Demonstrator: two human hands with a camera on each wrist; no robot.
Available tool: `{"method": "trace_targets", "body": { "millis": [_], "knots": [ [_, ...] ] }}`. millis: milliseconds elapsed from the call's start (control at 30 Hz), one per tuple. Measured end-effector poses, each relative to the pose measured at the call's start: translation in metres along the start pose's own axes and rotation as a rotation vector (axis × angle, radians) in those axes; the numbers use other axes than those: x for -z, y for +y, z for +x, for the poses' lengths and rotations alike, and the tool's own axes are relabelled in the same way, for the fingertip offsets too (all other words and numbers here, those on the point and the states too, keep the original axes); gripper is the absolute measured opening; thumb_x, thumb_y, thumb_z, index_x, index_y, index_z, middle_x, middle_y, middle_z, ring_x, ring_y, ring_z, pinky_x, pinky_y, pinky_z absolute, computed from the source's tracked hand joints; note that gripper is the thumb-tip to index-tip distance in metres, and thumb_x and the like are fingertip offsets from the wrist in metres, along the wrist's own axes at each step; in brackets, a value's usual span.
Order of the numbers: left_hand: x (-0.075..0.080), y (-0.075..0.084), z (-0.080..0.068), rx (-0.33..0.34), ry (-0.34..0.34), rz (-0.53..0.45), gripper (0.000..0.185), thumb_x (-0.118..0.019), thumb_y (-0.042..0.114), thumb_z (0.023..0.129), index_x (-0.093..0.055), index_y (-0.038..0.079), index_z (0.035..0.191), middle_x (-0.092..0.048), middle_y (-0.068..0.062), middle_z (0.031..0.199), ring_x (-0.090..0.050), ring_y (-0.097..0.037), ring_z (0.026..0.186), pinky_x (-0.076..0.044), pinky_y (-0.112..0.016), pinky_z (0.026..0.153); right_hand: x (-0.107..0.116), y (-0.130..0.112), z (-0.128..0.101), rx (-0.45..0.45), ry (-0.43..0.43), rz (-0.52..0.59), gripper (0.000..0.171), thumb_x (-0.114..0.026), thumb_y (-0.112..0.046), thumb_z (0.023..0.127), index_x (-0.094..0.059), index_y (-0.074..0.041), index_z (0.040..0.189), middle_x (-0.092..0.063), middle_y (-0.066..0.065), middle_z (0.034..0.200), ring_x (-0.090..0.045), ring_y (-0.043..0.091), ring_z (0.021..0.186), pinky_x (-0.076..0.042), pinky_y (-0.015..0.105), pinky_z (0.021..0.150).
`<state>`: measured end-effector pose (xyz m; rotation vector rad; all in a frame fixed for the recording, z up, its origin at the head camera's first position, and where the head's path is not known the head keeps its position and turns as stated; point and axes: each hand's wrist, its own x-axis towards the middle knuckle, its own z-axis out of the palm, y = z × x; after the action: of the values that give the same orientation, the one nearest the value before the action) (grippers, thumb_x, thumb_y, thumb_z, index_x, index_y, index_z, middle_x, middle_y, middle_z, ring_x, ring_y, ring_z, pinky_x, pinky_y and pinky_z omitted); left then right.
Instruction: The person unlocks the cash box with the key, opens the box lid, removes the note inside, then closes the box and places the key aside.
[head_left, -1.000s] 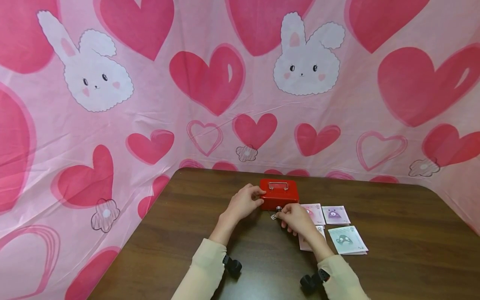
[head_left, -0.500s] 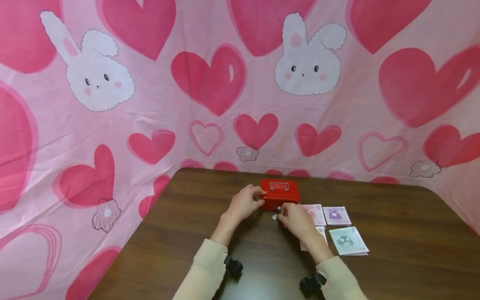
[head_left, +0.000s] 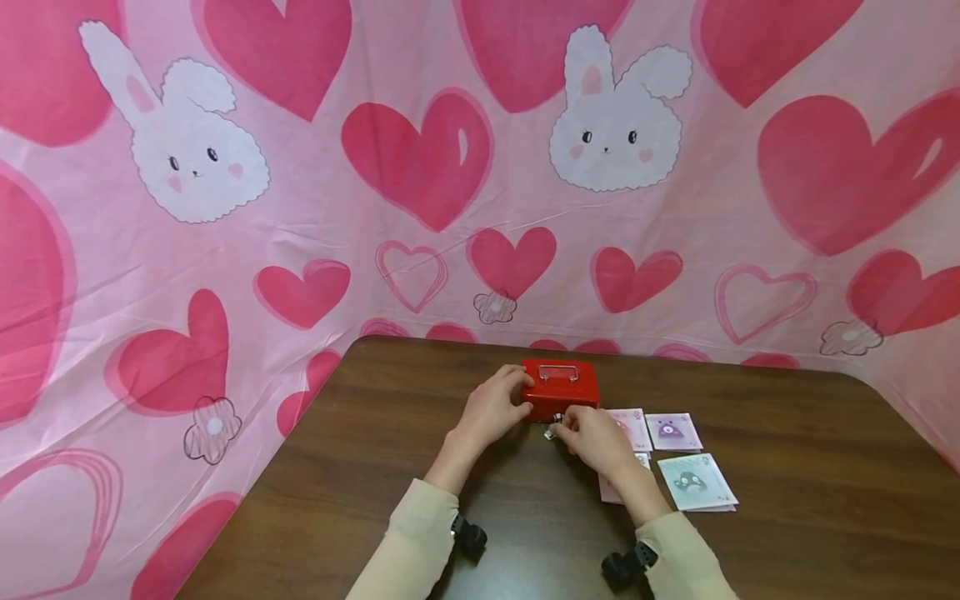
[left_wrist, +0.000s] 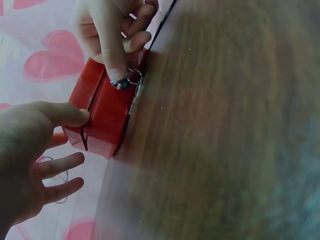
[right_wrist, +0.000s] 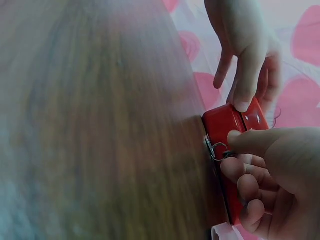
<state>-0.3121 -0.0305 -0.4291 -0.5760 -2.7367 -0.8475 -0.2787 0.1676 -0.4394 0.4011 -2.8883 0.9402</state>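
Observation:
A small red metal cash box (head_left: 558, 406) with a wire handle on its lid stands at the back middle of the table, its lid down. My right hand (head_left: 596, 437) pinches a key at the lock on the front, between thumb and forefinger. A ring (right_wrist: 219, 151) with a second, flat key (left_wrist: 136, 97) hangs from it. The pinched key's head is mostly hidden by the fingertips. My left hand (head_left: 493, 406) rests at the box's left end, its thumb (left_wrist: 75, 116) pressing near the lid seam. Its other fingers are spread out straight.
Right of the box lie pink paper notes (head_left: 633, 427), a purple one (head_left: 672, 431) and a green stack (head_left: 697, 481), printed with cartoon creatures. My right forearm partly covers the nearest pink ones. A pink curtain (head_left: 420, 275) with hearts and rabbits hangs behind the brown table (head_left: 360, 467).
My right hand has turned slightly at the lock, its lower fingers now tucked out of sight. The left hand has shifted a little on the box's end. The box has stayed put.

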Motion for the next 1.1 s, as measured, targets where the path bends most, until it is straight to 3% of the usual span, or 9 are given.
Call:
{"method": "trace_targets", "body": {
  "millis": [267, 600, 867, 1100],
  "knots": [
    [-0.003, 0.001, -0.002, -0.04, -0.003, 0.136, 0.039, -0.073, 0.03, 0.09, -0.068, 0.03, 0.128, -0.056, -0.002, 0.14, -0.063, -0.026, 0.114, -0.053, -0.046, 0.089, -0.004, -0.004, 0.001, 0.017, 0.043, -0.045, 0.024, -0.07, -0.018, 0.087, -0.06, -0.014, 0.065, -0.053, -0.005, 0.051, -0.048, 0.011, 0.05, -0.039, 0.027, 0.051],
    [-0.006, 0.005, -0.001, -0.007, 0.052, 0.103, 0.038, -0.078, 0.026, 0.086, -0.072, 0.024, 0.123, -0.062, -0.003, 0.132, -0.066, -0.023, 0.109, -0.057, -0.041, 0.087, -0.009, -0.008, -0.002, -0.026, 0.036, 0.055, 0.031, -0.068, -0.015, 0.087, -0.056, -0.012, 0.059, -0.052, -0.002, 0.048, -0.047, 0.013, 0.044, -0.038, 0.026, 0.045],
    [-0.008, 0.007, -0.001, -0.099, 0.043, 0.219, 0.037, -0.077, 0.027, 0.086, -0.072, 0.019, 0.122, -0.061, -0.001, 0.141, -0.063, -0.024, 0.12, -0.052, -0.044, 0.097, -0.013, -0.005, -0.003, -0.036, 0.041, 0.078, 0.028, -0.069, -0.015, 0.087, -0.057, -0.012, 0.061, -0.052, -0.002, 0.048, -0.048, 0.012, 0.042, -0.04, 0.025, 0.043],
    [-0.008, 0.005, 0.0, -0.104, 0.065, 0.208, 0.036, -0.077, 0.029, 0.086, -0.072, 0.021, 0.121, -0.066, 0.0, 0.132, -0.067, -0.02, 0.113, -0.054, -0.04, 0.09, -0.011, -0.004, 0.0, -0.049, 0.024, 0.103, 0.028, -0.07, -0.016, 0.088, -0.058, -0.012, 0.063, -0.053, -0.001, 0.05, -0.048, 0.014, 0.042, -0.041, 0.026, 0.044]
  ]
}}
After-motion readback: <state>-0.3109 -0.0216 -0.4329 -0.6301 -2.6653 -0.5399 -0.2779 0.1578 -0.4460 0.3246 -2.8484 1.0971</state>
